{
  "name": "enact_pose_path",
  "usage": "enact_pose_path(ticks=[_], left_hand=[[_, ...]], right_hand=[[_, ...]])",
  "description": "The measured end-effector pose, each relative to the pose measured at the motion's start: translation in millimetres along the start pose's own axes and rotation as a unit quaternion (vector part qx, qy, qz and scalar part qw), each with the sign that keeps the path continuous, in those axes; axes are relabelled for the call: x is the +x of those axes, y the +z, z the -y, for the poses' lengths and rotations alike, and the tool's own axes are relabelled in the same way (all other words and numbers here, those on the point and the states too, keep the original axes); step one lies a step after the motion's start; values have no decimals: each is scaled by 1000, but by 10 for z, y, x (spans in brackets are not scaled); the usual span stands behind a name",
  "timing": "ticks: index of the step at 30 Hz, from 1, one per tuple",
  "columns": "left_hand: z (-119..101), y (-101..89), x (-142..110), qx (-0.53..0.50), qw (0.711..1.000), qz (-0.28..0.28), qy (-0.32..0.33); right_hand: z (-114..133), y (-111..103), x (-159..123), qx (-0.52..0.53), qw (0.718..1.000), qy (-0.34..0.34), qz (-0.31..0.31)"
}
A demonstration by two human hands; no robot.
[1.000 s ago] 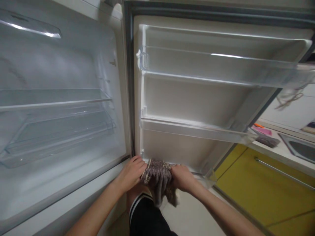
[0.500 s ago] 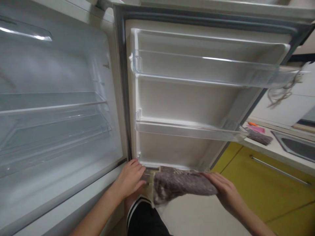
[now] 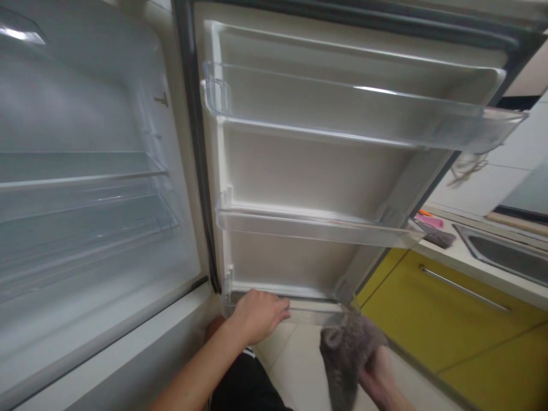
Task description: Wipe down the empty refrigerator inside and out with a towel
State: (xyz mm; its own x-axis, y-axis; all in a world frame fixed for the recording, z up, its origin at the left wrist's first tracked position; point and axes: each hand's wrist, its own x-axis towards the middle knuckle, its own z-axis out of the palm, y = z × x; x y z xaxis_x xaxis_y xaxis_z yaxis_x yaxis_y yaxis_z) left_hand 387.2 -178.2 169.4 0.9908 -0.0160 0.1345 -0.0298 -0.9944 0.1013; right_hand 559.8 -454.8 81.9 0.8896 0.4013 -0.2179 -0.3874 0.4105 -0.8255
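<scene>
My left hand (image 3: 258, 314) grips the front rail of the lowest clear bin (image 3: 308, 302) on the open fridge door (image 3: 342, 171), fingers curled over its edge. My right hand (image 3: 379, 379) is closed on a grey-brown fuzzy cloth (image 3: 346, 351), held bunched up below and right of that bin, away from the door. Two more clear door bins sit above, the middle bin (image 3: 312, 225) and the top bin (image 3: 359, 120); both hold nothing.
The fridge interior (image 3: 85, 188) with glass shelves fills the left. Yellow cabinet fronts (image 3: 462, 319) with a metal handle stand at the right under a white counter (image 3: 445, 251) with a steel sink (image 3: 505, 254) and a dark cloth. My knee in black shorts (image 3: 244, 388) is below.
My right hand has pulled the cloth off the lowest door bin, down and to the right, bunching it. My left hand has shifted right along the bin's rail. The view has panned right.
</scene>
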Motion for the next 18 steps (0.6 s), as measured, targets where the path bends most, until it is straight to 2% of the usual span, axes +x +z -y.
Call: enact_pose_path(ticks=[2,4,7,9,11,14,16,18], left_hand=[[-9,-33,-30,-6,1000,2,-5],[-27,-68,-46,-9,1000,5,-14],[-49,-110,-44,-10,999,15,-31],[-54,-128,-39,-9,999,24,-41],[-53,-139,-37,-7,998,30,-50],[-43,-144,-42,-6,998,36,-59],[-33,-145,-47,-8,997,40,-62],[-20,-148,-54,-10,997,44,-64]], right_hand=[[-374,363,-10,57,993,99,36],[-734,750,-22,100,973,184,99],[-1262,1282,-74,83,947,233,207],[-1563,1593,-139,36,945,192,264],[-1781,1883,-217,4,949,124,289],[-1938,2246,-320,15,966,40,253],[-1970,2367,-359,28,974,18,224],[-1968,2330,-362,26,974,56,220]])
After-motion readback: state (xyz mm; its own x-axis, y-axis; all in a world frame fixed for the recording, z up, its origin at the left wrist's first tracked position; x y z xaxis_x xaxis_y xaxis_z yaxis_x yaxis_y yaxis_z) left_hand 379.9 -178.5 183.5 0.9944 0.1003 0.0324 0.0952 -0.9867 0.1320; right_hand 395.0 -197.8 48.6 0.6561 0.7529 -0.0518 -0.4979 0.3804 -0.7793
